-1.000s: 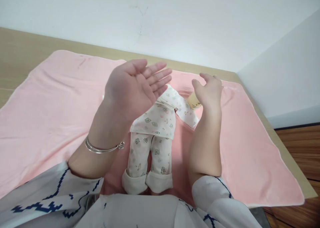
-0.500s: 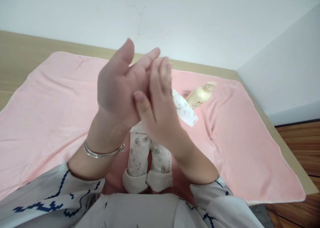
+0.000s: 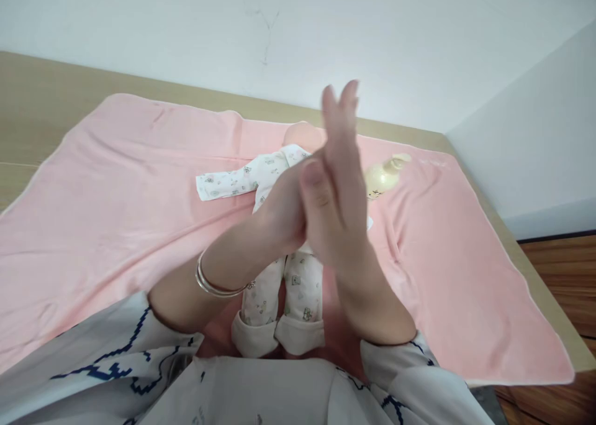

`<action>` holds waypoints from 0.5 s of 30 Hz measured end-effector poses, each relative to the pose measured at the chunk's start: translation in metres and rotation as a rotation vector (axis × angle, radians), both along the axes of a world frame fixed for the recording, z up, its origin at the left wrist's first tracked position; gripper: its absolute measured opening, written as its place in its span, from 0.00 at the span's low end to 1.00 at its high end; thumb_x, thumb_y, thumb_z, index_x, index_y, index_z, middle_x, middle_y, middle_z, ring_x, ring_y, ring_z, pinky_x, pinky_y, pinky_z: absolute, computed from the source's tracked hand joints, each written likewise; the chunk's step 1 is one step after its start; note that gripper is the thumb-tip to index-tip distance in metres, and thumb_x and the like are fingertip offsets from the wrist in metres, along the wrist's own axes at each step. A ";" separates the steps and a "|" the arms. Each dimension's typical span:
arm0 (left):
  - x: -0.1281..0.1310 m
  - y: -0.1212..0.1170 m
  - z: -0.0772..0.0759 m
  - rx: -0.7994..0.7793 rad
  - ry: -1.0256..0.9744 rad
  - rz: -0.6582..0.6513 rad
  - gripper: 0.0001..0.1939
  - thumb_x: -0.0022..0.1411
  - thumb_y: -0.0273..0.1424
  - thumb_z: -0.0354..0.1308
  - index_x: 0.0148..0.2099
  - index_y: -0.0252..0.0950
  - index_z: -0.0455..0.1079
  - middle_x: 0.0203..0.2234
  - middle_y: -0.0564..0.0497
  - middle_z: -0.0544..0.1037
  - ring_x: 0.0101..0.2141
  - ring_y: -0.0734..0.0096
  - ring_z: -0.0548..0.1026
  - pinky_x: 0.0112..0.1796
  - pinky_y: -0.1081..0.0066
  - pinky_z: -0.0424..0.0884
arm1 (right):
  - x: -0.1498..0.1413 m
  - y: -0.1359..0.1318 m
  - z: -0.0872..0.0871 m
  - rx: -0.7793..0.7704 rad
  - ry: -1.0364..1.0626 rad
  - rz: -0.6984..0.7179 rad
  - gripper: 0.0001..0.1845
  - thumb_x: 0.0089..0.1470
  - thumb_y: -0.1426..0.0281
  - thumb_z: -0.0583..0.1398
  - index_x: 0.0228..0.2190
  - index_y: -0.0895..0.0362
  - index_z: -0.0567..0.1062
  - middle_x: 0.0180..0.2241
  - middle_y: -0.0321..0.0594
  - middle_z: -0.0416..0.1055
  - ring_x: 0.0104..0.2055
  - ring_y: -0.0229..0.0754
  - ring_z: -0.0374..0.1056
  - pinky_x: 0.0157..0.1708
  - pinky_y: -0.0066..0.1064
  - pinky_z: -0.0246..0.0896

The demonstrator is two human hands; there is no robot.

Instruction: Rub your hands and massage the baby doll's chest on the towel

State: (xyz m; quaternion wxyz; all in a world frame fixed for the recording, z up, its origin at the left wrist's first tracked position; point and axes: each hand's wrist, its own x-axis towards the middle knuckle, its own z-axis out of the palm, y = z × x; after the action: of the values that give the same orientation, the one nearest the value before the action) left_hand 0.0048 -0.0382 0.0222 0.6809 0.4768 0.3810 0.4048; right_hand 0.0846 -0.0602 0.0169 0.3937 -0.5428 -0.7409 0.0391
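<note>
My left hand (image 3: 285,204), with silver bangles (image 3: 216,285) on its wrist, presses against my right hand (image 3: 342,207) above the pink blanket. The right hand's fingers are stretched upward, its thumb across the left hand. Most of the left fingers are hidden behind it. Nothing shows between the palms. Below the hands lies a baby doll (image 3: 303,282) in a white printed outfit, one sleeve spread left. Its rounded head (image 3: 300,136) is partly covered by my hands. A cream pump bottle (image 3: 384,178) lies tilted to the right of my hands.
The pink blanket (image 3: 139,158) has folds and covers most of a wooden table (image 3: 28,108). A white wall (image 3: 186,33) stands behind the table. Wood-patterned flooring (image 3: 559,276) shows beyond its right edge.
Both hands have moved right and slid against each other. The left palm has turned from facing up to facing the right hand. The doll's head and left-side sleeve now show.
</note>
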 end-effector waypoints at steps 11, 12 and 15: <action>-0.034 0.003 0.033 0.118 -0.217 -0.077 0.33 0.83 0.40 0.26 0.67 0.44 0.71 0.65 0.62 0.77 0.75 0.68 0.57 0.72 0.62 0.60 | -0.028 -0.030 0.009 -0.165 -0.032 0.020 0.47 0.74 0.50 0.44 0.76 0.67 0.31 0.81 0.41 0.23 0.79 0.39 0.09 0.81 0.35 0.22; -0.038 0.008 0.032 0.163 -0.202 -0.027 0.33 0.83 0.40 0.24 0.73 0.40 0.62 0.70 0.60 0.71 0.75 0.70 0.55 0.73 0.63 0.55 | -0.035 -0.038 0.012 -0.187 -0.164 0.092 0.52 0.71 0.47 0.50 0.76 0.70 0.35 0.81 0.42 0.28 0.79 0.41 0.08 0.81 0.36 0.20; -0.046 0.026 0.020 0.269 -0.127 0.050 0.38 0.79 0.45 0.13 0.80 0.40 0.41 0.77 0.57 0.58 0.77 0.74 0.48 0.72 0.65 0.51 | -0.043 -0.051 0.014 -0.189 -0.318 0.249 0.57 0.65 0.42 0.55 0.76 0.65 0.42 0.79 0.38 0.46 0.80 0.42 0.13 0.81 0.39 0.23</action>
State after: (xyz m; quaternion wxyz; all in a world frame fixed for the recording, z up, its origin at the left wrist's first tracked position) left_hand -0.0415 -0.0122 0.0425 0.6234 0.5276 0.2910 0.4983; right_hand 0.0418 -0.1112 0.0312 0.2115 -0.4809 -0.8479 0.0704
